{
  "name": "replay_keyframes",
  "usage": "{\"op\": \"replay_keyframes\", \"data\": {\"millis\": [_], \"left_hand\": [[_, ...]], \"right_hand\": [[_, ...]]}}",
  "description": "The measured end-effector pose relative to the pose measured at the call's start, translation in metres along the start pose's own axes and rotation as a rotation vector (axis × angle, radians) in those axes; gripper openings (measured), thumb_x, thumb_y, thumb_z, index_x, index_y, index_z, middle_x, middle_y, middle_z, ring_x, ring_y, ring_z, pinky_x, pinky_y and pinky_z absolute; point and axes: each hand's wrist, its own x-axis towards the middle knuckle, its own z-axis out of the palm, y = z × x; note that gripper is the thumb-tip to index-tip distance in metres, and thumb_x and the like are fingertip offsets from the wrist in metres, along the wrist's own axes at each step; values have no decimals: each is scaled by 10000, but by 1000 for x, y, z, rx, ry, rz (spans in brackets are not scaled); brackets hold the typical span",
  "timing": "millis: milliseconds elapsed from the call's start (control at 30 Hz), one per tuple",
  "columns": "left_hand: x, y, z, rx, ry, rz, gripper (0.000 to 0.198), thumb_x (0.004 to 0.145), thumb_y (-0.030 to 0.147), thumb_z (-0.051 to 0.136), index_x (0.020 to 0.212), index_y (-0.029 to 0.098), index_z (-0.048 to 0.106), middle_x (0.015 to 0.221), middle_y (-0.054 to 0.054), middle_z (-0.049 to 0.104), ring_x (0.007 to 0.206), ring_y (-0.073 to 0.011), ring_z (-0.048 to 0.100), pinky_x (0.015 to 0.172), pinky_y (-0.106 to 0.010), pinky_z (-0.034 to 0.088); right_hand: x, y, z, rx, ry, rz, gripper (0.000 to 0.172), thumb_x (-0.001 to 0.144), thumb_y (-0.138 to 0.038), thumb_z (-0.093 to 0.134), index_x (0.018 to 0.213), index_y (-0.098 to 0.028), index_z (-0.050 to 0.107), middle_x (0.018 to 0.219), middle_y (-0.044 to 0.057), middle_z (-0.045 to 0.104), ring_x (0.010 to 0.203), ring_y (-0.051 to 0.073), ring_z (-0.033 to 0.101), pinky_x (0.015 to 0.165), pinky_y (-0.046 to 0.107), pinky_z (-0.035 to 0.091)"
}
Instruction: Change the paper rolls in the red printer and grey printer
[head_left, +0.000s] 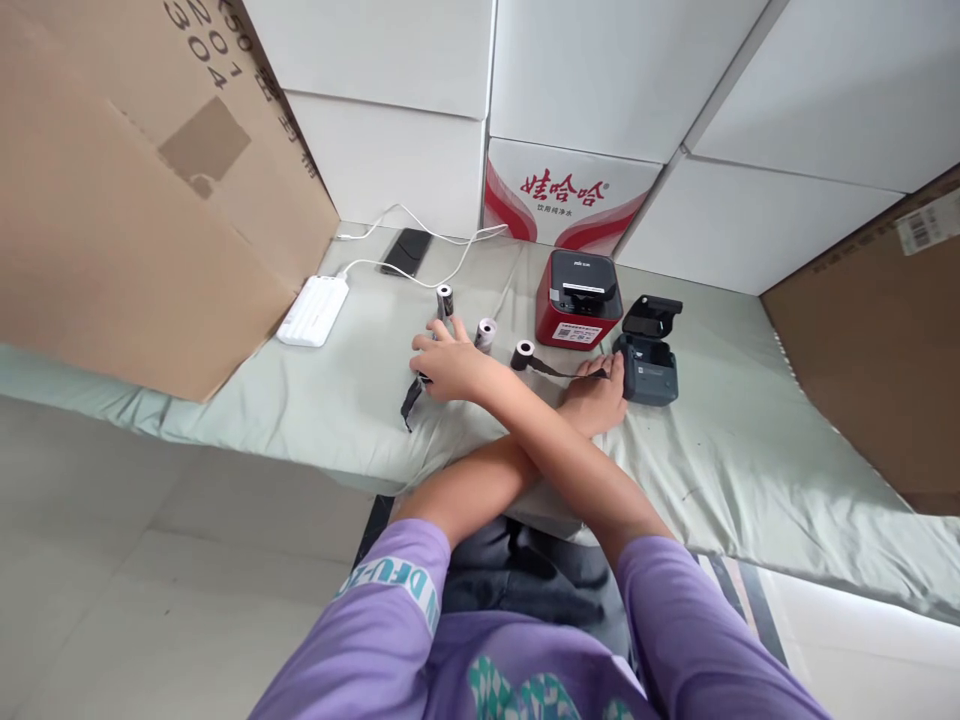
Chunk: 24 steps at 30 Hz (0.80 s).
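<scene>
My forearms are crossed, the right one on top. My left hand (596,397) lies at the right, fingers stretched out and touching the side of a small black label printer (651,378) with its lid up. A dark paper strip runs to these fingers from a black paper roll (523,354). My right hand (448,366) is at the left, its fingers curled over a roll that is mostly hidden. From beneath it a crumpled dark strip (409,405) sticks out. Close to its fingers stand a paper roll (445,300) and a whitish roll (485,336).
A red and black box-shaped device (577,302) stands behind my left hand. A white power bank (313,311) with a white cable and a black phone (406,252) lie at the left. Cardboard boxes (150,220) flank the cloth-covered surface (352,400); white boxes (390,160) line the back.
</scene>
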Motion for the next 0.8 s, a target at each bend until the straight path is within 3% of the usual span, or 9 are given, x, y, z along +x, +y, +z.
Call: {"op": "replay_keyframes", "data": {"millis": [67, 167, 267, 433, 567, 700, 800], "left_hand": [[0, -1, 0, 1, 0, 5, 708, 949, 260, 430, 1547, -90, 283, 1556, -304, 441, 1469, -340, 409, 1252, -439, 273], [1, 0, -2, -7, -14, -14, 707, 944, 253, 441, 1549, -77, 284, 1555, -300, 445, 1478, -329, 403, 1253, -426, 267], [2, 1, -3, -16, -25, -35, 704, 930, 241, 457, 1551, -48, 297, 1550, -286, 461, 1477, -320, 409, 1251, -423, 268], [3, -1, -1, 7, -29, -19, 709, 930, 232, 445, 1550, -74, 287, 1555, -285, 458, 1475, -326, 405, 1253, -430, 262], [3, 0, 0, 21, -30, -25, 709, 936, 240, 443, 1552, -73, 286, 1554, -276, 462, 1467, -323, 412, 1245, -423, 273], [5, -1, 3, 32, -53, -32, 719, 928, 233, 453, 1557, -69, 278, 1563, -279, 449, 1476, -321, 401, 1243, -430, 275], [6, -4, 7, 27, -51, -10, 721, 928, 232, 446, 1561, -63, 270, 1580, -262, 436, 1486, -322, 381, 1240, -435, 277]], "right_hand": [[0, 3, 2, -4, 85, -38, 297, 874, -76, 503, 1013, -147, 755, 1120, 163, 685, 1300, 359, 418, 1147, 680, 129], [-6, 12, -2, 63, 239, -62, 377, 917, -35, 407, 1051, -150, 741, 948, 139, 705, 1204, 290, 499, 1143, 576, 176], [-14, 21, -4, 142, 305, -32, 353, 963, -91, 399, 1059, -166, 730, 961, 128, 706, 1125, 262, 541, 1061, 463, 254], [-19, 33, 12, 291, 369, -54, 318, 1003, -190, 390, 1066, -182, 702, 958, 88, 707, 1006, 210, 589, 969, 366, 302], [-25, 40, 12, 506, 516, -77, 308, 1026, -247, 360, 1126, -180, 644, 1011, 63, 701, 908, 173, 609, 870, 299, 395], [-36, 48, 3, 640, 676, 88, 328, 1054, -345, 319, 1187, -200, 581, 944, 31, 664, 780, 151, 603, 773, 270, 454], [-40, 52, 0, 684, 714, 177, 354, 1064, -382, 279, 1215, -214, 552, 929, 18, 653, 711, 140, 598, 722, 264, 477]]}}
